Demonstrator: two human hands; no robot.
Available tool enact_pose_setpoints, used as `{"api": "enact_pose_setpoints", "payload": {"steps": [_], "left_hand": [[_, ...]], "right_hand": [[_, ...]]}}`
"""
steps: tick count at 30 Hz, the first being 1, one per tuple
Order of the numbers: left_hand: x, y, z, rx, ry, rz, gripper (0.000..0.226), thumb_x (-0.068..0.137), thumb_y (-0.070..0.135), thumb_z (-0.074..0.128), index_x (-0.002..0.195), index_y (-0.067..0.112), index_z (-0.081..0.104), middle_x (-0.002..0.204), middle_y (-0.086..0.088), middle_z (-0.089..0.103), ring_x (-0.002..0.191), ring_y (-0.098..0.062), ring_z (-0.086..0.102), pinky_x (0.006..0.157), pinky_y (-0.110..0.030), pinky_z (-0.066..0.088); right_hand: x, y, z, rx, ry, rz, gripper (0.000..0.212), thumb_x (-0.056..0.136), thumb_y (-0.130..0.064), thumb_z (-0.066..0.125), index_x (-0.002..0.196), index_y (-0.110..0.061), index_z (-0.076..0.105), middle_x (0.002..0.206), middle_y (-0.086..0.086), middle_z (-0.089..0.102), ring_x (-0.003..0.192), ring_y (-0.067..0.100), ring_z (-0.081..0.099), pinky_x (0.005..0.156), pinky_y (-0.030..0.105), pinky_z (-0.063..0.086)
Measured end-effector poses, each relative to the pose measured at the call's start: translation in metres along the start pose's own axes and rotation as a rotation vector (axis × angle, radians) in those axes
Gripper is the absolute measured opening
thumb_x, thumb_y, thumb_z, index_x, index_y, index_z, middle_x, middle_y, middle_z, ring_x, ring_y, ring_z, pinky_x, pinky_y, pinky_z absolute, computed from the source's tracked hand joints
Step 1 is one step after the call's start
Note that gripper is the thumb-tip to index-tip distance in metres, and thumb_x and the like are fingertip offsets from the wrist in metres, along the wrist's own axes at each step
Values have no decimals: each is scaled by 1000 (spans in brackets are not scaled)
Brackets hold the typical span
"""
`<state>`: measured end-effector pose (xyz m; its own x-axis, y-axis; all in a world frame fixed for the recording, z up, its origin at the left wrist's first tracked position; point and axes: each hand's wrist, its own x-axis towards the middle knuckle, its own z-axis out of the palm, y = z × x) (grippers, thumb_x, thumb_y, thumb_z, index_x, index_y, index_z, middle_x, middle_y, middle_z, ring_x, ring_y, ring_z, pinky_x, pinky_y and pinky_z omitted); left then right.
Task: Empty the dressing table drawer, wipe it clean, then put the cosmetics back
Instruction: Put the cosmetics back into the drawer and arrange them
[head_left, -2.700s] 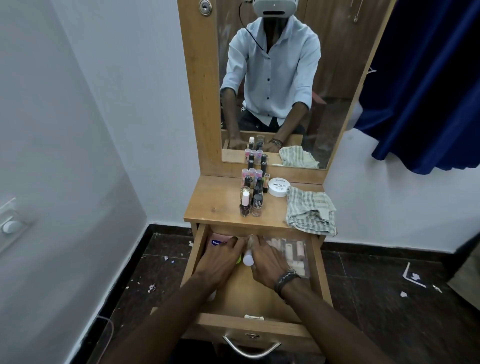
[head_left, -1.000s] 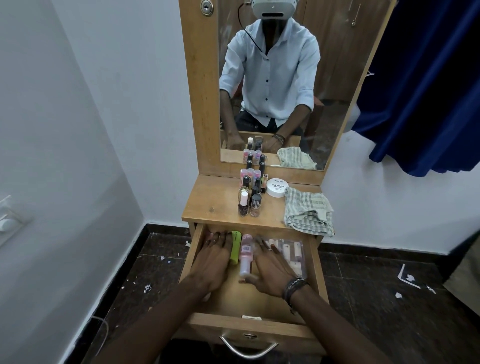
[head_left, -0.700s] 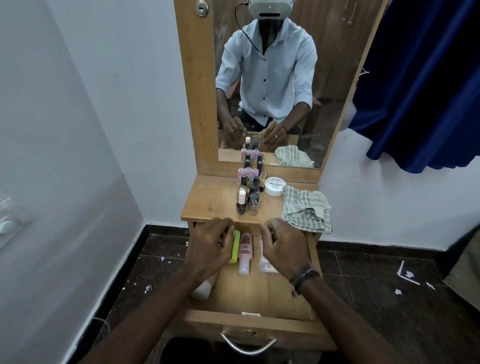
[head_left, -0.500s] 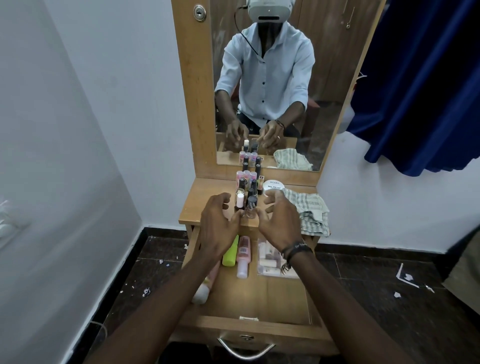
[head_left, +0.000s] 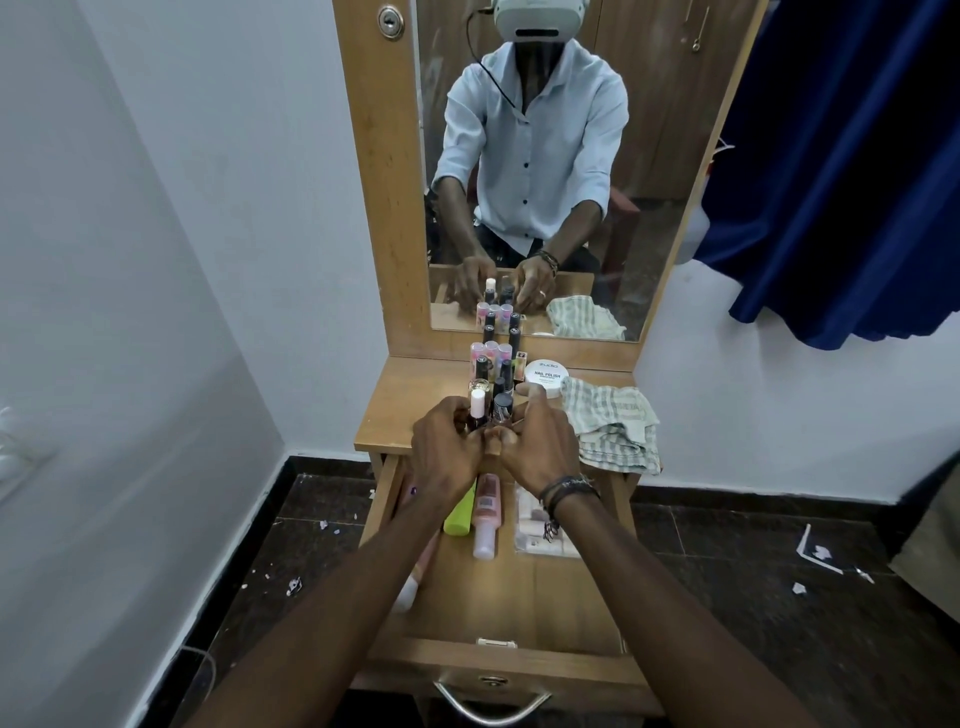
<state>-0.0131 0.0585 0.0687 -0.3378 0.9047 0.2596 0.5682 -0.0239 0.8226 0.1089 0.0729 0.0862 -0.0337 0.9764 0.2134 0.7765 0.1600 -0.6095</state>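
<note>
The drawer (head_left: 524, 597) stands pulled out; a green tube (head_left: 460, 514), a pink bottle (head_left: 487, 512) and a clear packet (head_left: 535, 525) lie in its far half; above, on the tabletop (head_left: 400, 410), the left hand (head_left: 447, 447) and right hand (head_left: 540, 441) curl round the nearest nail polish bottles (head_left: 491, 402); a white jar (head_left: 544, 376) and checked cloth (head_left: 613, 426) lie to the right.

You can read "NAIL POLISH" on the lid of the white round jar (head_left: 545, 377) on the table, under a brand word that looks like "zudio". Smaller print below is illegible.
</note>
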Motion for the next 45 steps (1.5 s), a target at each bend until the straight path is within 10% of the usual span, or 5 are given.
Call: {"api": "enact_pose_setpoints", "payload": {"steps": [10, 16, 24, 45], "left_hand": [[-39, -21, -30, -141, -96, 232, 23, 77, 10, 77, 98, 16, 72, 90, 6, 71, 80, -8, 67, 70, -25, 55], [-63, -54, -50, 204, -557, 286, 13, 77, 33, 64, 86, 26, 69, 84, 10, 70, 77, -6, 64, 68, -39, 56], [-74, -61, -41, 475, -589, 275, 19, 90, 20, 64, 109, 22, 68, 107, 1, 71, 96, -14, 64, 80, -26, 52], [-54, -44, -70, 333, -654, 192, 39, 87, 0, 60, 120, 20, 68, 110, 8, 69, 103, -2, 64, 86, -14, 49]], "right_hand": [[-46, 24, -5, 117, 88, -229, 28, 82, -23, 70, 108, -23, 58, 88, -9, 65, 75, 8, 62, 66, 25, 54], [-86, 43, 0, 77, -327, -350, 7, 79, -30, 64, 85, -28, 60, 81, -14, 64, 75, 2, 61, 70, 29, 54], [-88, 37, 32, -62, -509, -295, 20, 74, -14, 71, 71, -27, 57, 79, -10, 68, 72, 5, 64, 64, 31, 57], [-72, 47, 20, -255, -643, -171, 38, 75, -17, 77, 108, -27, 62, 95, -5, 67, 87, 14, 63, 78, 35, 55]]}}
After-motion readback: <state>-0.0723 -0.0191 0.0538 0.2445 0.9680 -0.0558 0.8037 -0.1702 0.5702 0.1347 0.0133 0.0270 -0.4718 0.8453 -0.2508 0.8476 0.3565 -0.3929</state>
